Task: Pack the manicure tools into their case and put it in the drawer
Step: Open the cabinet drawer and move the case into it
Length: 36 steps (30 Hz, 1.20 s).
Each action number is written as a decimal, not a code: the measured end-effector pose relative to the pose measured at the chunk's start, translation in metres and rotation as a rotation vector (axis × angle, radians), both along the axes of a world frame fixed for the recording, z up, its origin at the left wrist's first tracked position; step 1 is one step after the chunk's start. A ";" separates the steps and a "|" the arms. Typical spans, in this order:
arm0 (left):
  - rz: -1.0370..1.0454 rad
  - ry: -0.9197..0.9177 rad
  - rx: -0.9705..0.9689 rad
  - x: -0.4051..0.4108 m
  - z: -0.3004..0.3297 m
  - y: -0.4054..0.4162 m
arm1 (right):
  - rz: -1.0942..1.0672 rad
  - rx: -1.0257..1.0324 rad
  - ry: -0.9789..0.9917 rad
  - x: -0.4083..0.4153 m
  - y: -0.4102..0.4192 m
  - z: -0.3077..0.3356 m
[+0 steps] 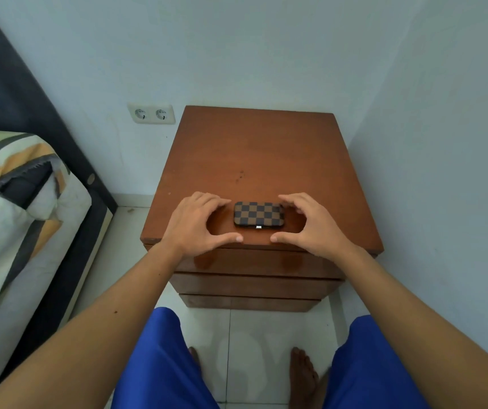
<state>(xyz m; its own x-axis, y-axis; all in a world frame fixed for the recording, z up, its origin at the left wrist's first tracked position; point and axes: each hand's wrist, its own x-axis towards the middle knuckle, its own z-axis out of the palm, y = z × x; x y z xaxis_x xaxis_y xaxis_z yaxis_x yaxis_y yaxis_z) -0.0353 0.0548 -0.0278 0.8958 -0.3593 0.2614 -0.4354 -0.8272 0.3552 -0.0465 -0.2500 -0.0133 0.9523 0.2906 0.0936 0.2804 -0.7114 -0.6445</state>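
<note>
Closed checkered case (259, 214) lying flat on the wooden nightstand (254, 154), near its front edge, clasp facing the person. The left hand (197, 224) and right hand (310, 221) flank the case, fingers spread and curved, neither one holding anything; right fingertips (284, 199) reach the case's far right corner. Below the case, three drawer fronts (251, 262) are shut.

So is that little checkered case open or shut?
Shut. The case lies flat on the nightstand, lid down, its clasp at the front edge. No tools show. Both hands frame it, neither gripping.
</note>
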 end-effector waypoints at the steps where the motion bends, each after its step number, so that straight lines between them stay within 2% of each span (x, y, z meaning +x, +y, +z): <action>1: 0.026 -0.022 0.019 -0.006 -0.001 0.009 | -0.027 -0.061 -0.012 -0.006 -0.008 0.002; 4: 0.179 -0.036 -0.037 -0.024 -0.009 0.047 | -0.166 -0.200 -0.048 -0.024 -0.039 0.002; 6: 0.303 0.020 -0.141 -0.037 -0.018 0.068 | -0.289 -0.212 -0.073 -0.040 -0.061 -0.002; 8: 0.400 0.119 -0.283 -0.051 -0.025 0.077 | -0.412 -0.139 -0.068 -0.056 -0.079 -0.009; 12: 0.431 0.217 -0.505 -0.070 -0.033 0.066 | -0.645 0.101 0.041 -0.082 -0.096 -0.032; 16: 0.528 0.278 -0.632 -0.076 -0.036 0.058 | -0.686 0.276 0.181 -0.095 -0.097 -0.053; 23: 0.614 0.259 -0.624 -0.089 -0.041 0.059 | -0.734 0.376 0.119 -0.106 -0.086 -0.063; 36: 0.659 0.272 -0.561 -0.157 -0.038 0.058 | -0.720 0.300 0.184 -0.166 -0.090 -0.062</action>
<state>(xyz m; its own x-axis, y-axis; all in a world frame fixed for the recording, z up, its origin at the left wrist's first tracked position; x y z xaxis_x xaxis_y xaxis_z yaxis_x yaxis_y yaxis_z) -0.1923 0.1126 -0.0657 0.9312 0.3646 -0.0069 0.2226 -0.5533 0.8027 -0.2123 -0.3405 -0.0750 0.9043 -0.4136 -0.1060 -0.3105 -0.4667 -0.8281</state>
